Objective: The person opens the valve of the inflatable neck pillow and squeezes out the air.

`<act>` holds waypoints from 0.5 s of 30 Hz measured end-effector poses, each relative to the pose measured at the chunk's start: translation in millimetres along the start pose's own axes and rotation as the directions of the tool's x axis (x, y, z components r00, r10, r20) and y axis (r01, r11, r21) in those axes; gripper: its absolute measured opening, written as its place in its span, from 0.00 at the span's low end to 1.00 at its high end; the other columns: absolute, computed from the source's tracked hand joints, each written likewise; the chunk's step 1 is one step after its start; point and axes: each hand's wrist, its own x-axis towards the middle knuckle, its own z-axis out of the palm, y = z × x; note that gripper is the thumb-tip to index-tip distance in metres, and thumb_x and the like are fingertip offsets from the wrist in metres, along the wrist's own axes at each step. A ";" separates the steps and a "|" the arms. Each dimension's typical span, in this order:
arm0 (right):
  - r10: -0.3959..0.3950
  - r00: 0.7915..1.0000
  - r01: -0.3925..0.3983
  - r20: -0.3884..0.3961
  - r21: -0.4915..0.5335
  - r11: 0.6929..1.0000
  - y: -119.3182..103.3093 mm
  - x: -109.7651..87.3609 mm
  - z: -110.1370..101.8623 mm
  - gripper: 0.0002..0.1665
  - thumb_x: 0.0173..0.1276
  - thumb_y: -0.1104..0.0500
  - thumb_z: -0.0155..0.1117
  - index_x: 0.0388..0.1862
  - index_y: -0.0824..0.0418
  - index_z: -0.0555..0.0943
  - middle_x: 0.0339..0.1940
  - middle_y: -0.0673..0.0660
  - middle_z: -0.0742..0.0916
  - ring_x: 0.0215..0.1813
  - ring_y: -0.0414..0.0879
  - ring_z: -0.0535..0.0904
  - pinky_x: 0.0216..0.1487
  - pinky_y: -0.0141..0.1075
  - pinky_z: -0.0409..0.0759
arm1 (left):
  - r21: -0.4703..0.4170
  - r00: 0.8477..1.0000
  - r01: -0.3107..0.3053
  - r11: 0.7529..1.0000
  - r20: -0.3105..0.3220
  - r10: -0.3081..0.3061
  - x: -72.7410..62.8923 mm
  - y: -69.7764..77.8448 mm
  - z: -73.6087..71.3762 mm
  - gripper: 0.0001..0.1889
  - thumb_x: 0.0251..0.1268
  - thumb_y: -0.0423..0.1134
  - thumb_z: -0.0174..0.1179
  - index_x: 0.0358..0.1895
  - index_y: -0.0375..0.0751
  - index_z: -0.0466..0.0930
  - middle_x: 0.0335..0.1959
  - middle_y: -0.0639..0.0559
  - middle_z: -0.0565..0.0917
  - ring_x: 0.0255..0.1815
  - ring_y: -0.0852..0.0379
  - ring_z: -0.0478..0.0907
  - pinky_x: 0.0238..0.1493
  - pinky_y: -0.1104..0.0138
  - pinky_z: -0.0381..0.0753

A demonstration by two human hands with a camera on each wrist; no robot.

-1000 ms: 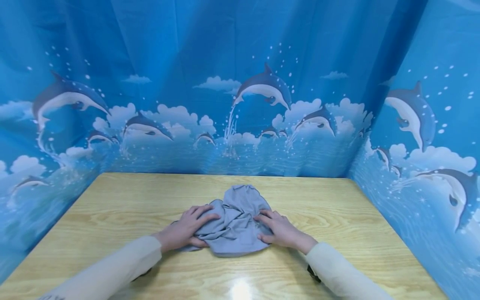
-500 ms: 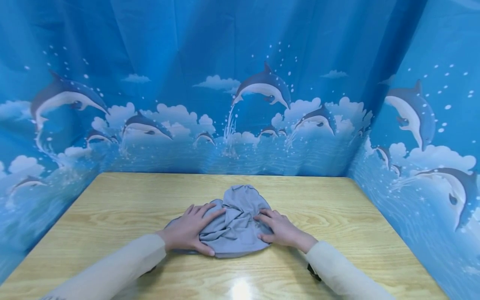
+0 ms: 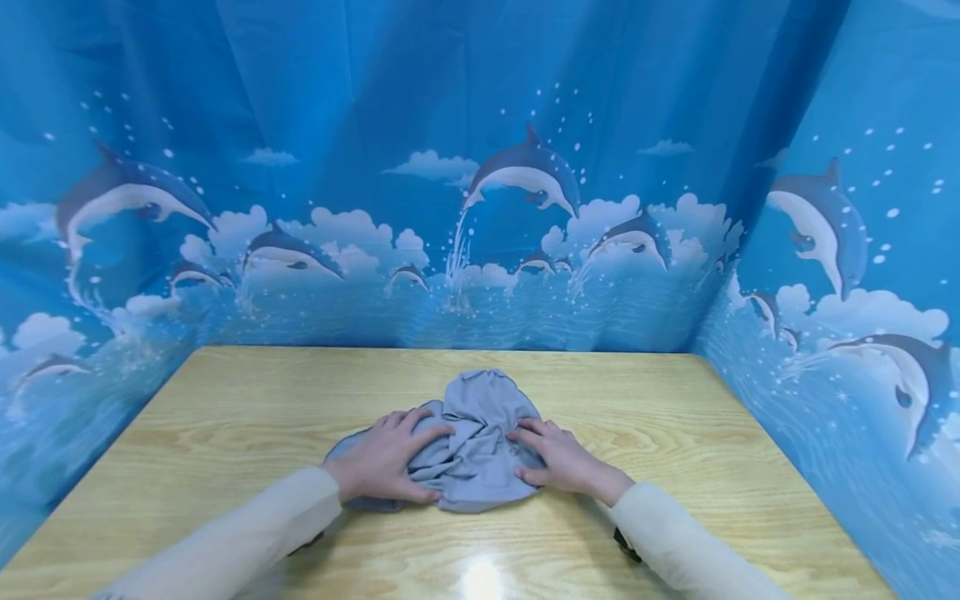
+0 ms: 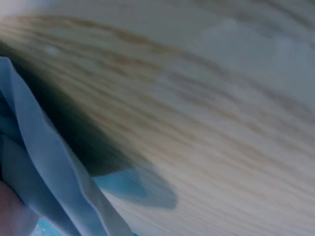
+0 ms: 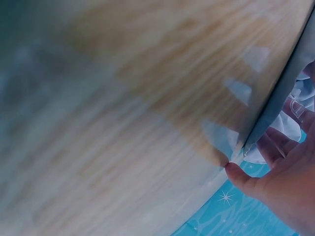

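Observation:
A crumpled grey-blue piece of fabric (image 3: 487, 467) lies bunched on the wooden table, its folds gathered towards the middle. Whether it is a garment I cannot tell. My left hand (image 3: 390, 460) rests over its left part, fingers spread on top and thumb apart along the near side. At the right edge, my right hand (image 3: 562, 461) touches the fabric with loosely bent fingers. In the right wrist view, the right thumb (image 5: 241, 179) reaches down by the tabletop, apart from the other fingers. The left wrist view shows a raised fold (image 4: 54, 162) and little of the hand.
The light wood table (image 3: 675, 433) spreads around the fabric on all sides. Blue dolphin-print curtains (image 3: 360, 167) hang behind it and along both sides. Pale sleeves (image 3: 247, 533) cover both forearms, and a dark band (image 3: 627, 546) shows under the right one.
My left hand has slid to the right across the fabric, uncovering more of its left edge. The near edge is bunched slightly by the left thumb. My right hand stays in place.

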 end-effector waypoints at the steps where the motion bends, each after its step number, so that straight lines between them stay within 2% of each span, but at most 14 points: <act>1: 0.000 1.000 0.000 0.000 0.000 1.000 -0.4 0.0 0.1 0.30 0.62 0.49 0.61 0.62 0.58 0.70 0.65 0.64 0.69 0.64 0.63 0.64 0.56 0.61 0.64 | 0.000 1.000 0.001 1.000 -0.002 -0.001 0.7 0.4 0.3 0.47 0.38 0.81 0.49 0.67 0.72 0.53 0.68 0.47 0.58 0.62 0.39 0.62 0.58 0.43 0.63; 9: 0.001 1.000 -0.001 -0.001 0.004 1.000 -0.4 -0.3 0.8 0.30 0.62 0.49 0.60 0.62 0.57 0.70 0.65 0.64 0.69 0.64 0.62 0.64 0.56 0.60 0.64 | -0.024 1.000 0.005 1.000 0.029 -0.004 4.1 6.9 -4.3 0.40 0.47 0.70 0.55 0.67 0.69 0.56 0.67 0.45 0.61 0.58 0.39 0.67 0.52 0.45 0.69; 12: -0.003 1.000 0.003 -0.005 0.001 1.000 0.3 -0.7 0.7 0.30 0.62 0.49 0.61 0.62 0.57 0.70 0.65 0.64 0.69 0.64 0.63 0.64 0.56 0.61 0.64 | -0.027 0.999 0.008 1.000 0.047 -0.007 4.6 7.9 -6.3 0.42 0.45 0.73 0.54 0.67 0.68 0.55 0.67 0.44 0.60 0.59 0.39 0.66 0.53 0.43 0.68; 15: -0.010 1.000 0.010 -0.009 0.001 1.000 1.3 -1.0 0.2 0.30 0.62 0.50 0.61 0.62 0.58 0.70 0.65 0.64 0.69 0.64 0.63 0.64 0.56 0.61 0.64 | -0.021 0.998 0.010 1.000 0.057 -0.009 5.0 7.7 -6.6 0.47 0.39 0.79 0.51 0.68 0.68 0.53 0.70 0.44 0.55 0.61 0.38 0.64 0.55 0.42 0.66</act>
